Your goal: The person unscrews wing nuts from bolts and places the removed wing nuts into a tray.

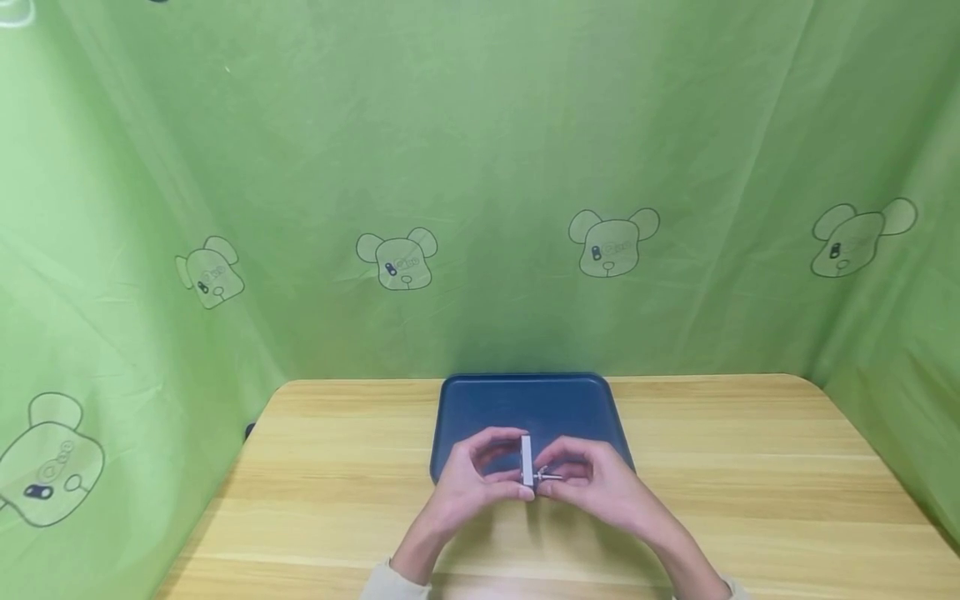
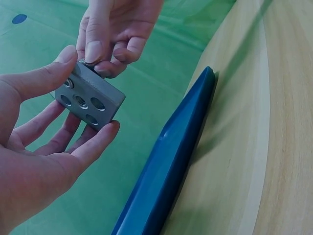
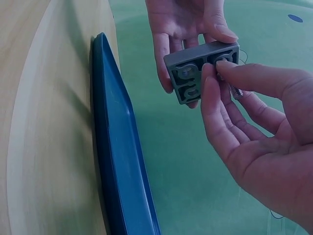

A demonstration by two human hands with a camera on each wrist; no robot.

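Note:
A small grey rectangular block point(image 1: 527, 461) is held on edge above the tray, upright in the head view. My left hand point(image 1: 467, 485) grips it by its edges between thumb and fingertips. Several round holes open on the face of the block point(image 2: 87, 98) seen in the left wrist view; the opposite face has ribbed recesses. At that recessed side, my right hand point(image 1: 600, 485) pinches a metal screw point(image 1: 551, 477) with thumb and index finger. The screw's threaded shank point(image 3: 236, 92) sticks out away from the block. Fingers hide where screw and block meet.
A blue tray point(image 1: 525, 400) lies at the back of the wooden table point(image 1: 750, 467), behind and beneath the hands. Green cloth point(image 1: 510, 167) printed with bear heads hangs along the back and both sides.

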